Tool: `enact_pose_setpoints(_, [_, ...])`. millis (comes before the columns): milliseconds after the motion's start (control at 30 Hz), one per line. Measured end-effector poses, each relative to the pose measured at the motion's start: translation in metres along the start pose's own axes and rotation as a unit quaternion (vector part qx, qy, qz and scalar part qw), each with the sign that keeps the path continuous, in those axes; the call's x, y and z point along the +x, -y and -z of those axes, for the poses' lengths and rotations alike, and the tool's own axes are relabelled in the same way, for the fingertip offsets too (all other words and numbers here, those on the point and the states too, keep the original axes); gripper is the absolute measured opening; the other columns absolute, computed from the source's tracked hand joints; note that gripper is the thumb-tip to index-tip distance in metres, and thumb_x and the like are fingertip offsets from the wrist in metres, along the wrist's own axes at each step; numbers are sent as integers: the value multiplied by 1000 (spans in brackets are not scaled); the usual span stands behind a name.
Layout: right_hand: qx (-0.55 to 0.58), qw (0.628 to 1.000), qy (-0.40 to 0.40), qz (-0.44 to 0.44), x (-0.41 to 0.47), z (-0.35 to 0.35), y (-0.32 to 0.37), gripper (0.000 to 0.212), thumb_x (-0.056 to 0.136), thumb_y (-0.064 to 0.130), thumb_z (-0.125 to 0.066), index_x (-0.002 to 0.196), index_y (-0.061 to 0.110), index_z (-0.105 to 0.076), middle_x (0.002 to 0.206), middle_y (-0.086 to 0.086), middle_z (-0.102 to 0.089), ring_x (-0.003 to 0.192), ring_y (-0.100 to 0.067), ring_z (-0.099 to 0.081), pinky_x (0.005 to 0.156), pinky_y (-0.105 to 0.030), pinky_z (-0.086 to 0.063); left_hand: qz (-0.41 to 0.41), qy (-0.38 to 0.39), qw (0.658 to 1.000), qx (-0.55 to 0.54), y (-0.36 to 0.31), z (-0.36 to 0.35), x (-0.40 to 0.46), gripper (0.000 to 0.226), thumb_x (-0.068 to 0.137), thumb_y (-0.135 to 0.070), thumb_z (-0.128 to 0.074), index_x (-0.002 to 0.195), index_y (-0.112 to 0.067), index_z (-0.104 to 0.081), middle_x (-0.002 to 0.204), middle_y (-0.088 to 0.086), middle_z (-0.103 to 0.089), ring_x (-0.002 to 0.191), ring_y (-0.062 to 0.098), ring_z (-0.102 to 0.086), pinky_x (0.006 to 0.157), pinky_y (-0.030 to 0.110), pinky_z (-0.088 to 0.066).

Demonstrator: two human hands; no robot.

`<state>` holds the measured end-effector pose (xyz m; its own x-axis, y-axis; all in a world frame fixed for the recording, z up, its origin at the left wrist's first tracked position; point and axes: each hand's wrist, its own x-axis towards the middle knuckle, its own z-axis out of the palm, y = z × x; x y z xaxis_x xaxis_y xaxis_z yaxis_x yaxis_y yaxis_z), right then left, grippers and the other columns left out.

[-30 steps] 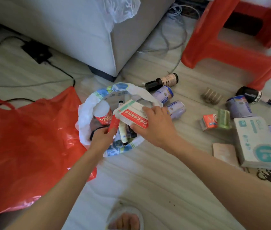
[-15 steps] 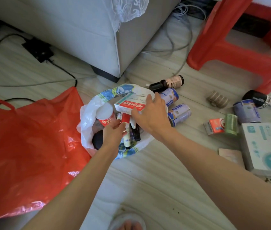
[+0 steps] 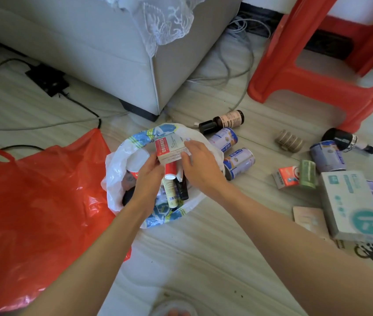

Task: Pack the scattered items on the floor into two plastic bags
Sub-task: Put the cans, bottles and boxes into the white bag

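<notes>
This is a room in a home, likely a living room. Past the fingers (image 3: 186, 145) stands a grey sofa (image 3: 103, 42) with a lace cover (image 3: 165, 19) hanging over its corner. Further right of them stands a red plastic stool (image 3: 318, 71), and loose cables (image 3: 238, 60) trail along the wall between the two. Left of the fingers a black adapter (image 3: 47, 79) lies on the pale wood-look floor (image 3: 203, 258). A bare foot (image 3: 176, 312) shows at the bottom edge.
</notes>
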<state>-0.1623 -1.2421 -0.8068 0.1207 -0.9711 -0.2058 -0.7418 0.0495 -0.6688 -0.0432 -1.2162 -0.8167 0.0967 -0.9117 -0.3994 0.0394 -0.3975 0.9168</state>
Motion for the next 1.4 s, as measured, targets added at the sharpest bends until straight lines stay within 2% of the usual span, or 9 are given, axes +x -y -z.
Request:
enact_pose_setpoints(100, [10,1000,-11,12,-7,7,-6,43,97,16,-37,139,10,-39,144,-8,-40,133,-23,-34,110,-33,-26,-16,-42,999,29,0,-1,-4,25,87,-5,-46,78,-23,-60,67,-8,-61,65,4,-58,60,14,-46])
enact_pose_setpoints(167, [-6,1000,-9,14,-18,13,-13,41,96,17,-39,137,12,-42,139,-7,-45,129,-23,-38,106,-35,-32,-26,-70,996,49,3,0,-9,22,89,-8,-45,80,-22,-59,71,-4,-60,64,3,-54,62,12,-44])
enact_pose_setpoints(300, [-95,995,6,8,-44,32,-32,39,96,25,-41,135,14,-43,136,-5,-46,124,-24,-42,96,-34,-36,-21,-68,986,153,8,-4,-27,36,93,-16,-48,128,-19,-52,112,1,-60,100,14,-54,86,24,-39])
enact_pose_setpoints(400, [-199,979,15,32,-64,55,-50,43,95,30,-43,136,16,-40,134,-5,-48,119,-26,-47,90,-37,-40,-104,-23,963,249,2,-15,-42,45,93,-16,-50,137,-16,-41,135,-5,-45,124,10,-42,95,17,-31])
enact_pose_setpoints(700, [-291,954,-49,-56,-146,161,-128,49,92,37,-46,137,20,-34,138,-2,-44,124,-24,-44,96,-36,-38,-318,221,736,555,-25,-97,-68,57,86,-34,-43,137,-7,-42,143,15,-40,130,30,-42,104,35,-33])
enact_pose_setpoints(900, [-275,924,-132,-231,-177,182,-211,63,85,52,-53,132,13,-36,136,-9,-45,122,-27,-43,97,-39,-39,-333,296,585,678,-21,-180,-54,58,93,-27,-45,146,-19,-22,154,7,-18,141,22,-21,112,37,-26])
enact_pose_setpoints(1167, [-211,922,-115,-302,-167,142,-250,98,74,66,-58,142,14,-10,150,-11,-13,132,-33,-27,96,-46,-40,-196,255,663,677,37,-191,-16,57,90,-17,-51,142,-9,-28,148,14,-26,136,30,-24,110,38,-27])
enact_pose_setpoints(1267, [-195,915,-122,-332,-154,137,-253,98,75,58,-63,141,13,-5,146,-16,-13,130,-35,-28,96,-48,-41,-162,206,726,635,39,-185,10,56,86,-6,-53,138,-1,-32,142,23,-31,131,38,-29,106,41,-28])
enact_pose_setpoints(1400, [-195,905,-119,-359,-141,140,-259,95,78,46,-64,142,18,0,138,-19,-24,122,-37,-35,90,-47,-45,-150,156,734,644,50,-185,48,58,81,-4,-55,134,6,-33,137,31,-34,125,45,-33,104,50,-32])
